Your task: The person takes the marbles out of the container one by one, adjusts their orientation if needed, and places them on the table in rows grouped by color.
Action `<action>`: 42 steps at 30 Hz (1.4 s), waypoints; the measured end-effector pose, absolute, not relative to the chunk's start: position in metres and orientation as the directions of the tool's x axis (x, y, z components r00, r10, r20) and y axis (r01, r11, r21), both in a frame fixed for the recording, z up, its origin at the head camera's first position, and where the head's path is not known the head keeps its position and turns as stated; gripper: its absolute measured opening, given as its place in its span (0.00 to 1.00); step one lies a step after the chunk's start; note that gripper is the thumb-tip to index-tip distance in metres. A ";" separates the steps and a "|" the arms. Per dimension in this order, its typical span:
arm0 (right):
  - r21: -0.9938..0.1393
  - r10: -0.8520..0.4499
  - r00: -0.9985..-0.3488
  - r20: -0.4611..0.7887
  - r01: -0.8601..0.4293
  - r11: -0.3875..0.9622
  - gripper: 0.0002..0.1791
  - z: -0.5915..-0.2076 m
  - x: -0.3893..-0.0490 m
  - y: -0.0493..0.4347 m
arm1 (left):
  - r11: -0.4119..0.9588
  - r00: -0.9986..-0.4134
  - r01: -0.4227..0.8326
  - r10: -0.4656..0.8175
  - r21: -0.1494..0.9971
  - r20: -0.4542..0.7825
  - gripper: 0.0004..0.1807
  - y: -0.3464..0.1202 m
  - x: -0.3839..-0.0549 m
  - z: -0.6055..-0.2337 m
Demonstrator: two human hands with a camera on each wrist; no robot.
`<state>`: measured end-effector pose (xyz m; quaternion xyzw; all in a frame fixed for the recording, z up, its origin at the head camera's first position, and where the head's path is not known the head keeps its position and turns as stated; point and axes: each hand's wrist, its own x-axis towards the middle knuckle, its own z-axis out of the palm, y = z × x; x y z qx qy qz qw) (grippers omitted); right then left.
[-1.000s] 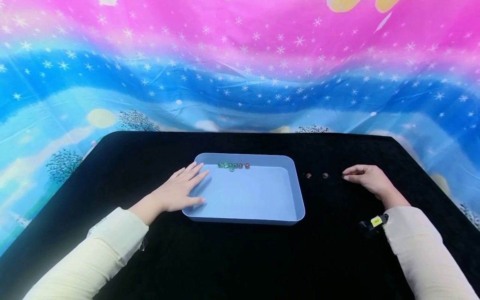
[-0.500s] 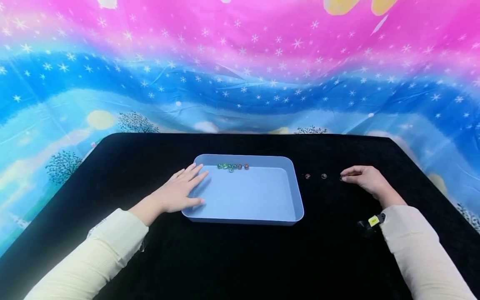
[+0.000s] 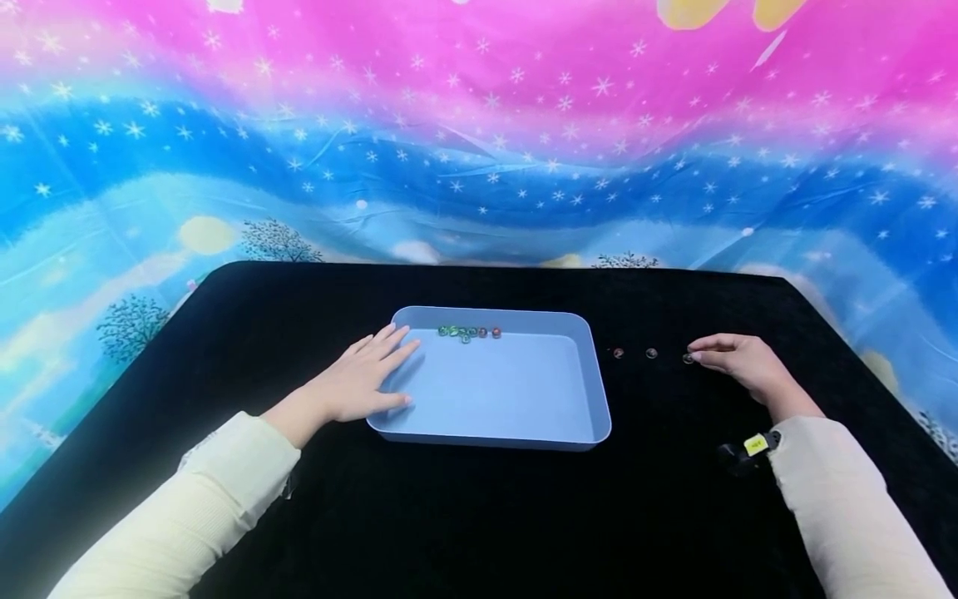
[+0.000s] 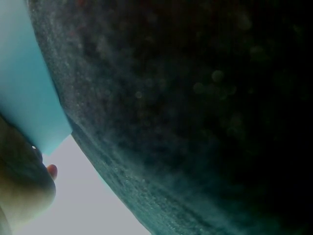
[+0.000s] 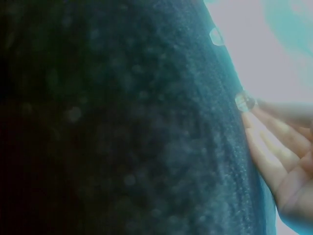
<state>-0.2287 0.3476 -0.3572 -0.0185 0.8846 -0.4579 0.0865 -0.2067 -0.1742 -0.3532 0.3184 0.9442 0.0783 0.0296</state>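
My left hand [image 3: 359, 378] lies with straight, spread fingers over the left rim of a blue-grey rectangular tray [image 3: 494, 399]. Inside the tray, along its far wall, sit several green glass marbles [image 3: 452, 331] and a couple of reddish ones [image 3: 496, 332]. To the right of the tray, my right hand [image 3: 737, 362] pinches a clear marble [image 3: 688, 358] between thumb and fingertips, low at the black cloth. That same marble [image 5: 244, 102] shows at the fingertips in the right wrist view. Part of my left hand [image 4: 24, 181] appears in the left wrist view, beside the tray wall [image 4: 32, 93].
Two more marbles rest on the black cloth between tray and right hand: a reddish one [image 3: 618, 353] and a clear one [image 3: 652, 353], spaced in a row. A black cloth [image 3: 479, 524] covers the table. A patterned curtain [image 3: 479, 166] hangs behind its far edge.
The marble at my right fingertips shows more than before, and sits slightly nearer to me. The left hand keeps its place on the tray. The head view has shifted slightly.
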 end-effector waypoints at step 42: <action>-0.974 -0.250 -0.956 0.156 -0.191 0.123 0.17 -0.392 -0.234 0.330 | 0.789 -0.799 0.592 0.602 0.167 -0.009 0.41 -0.174 -0.207 -0.353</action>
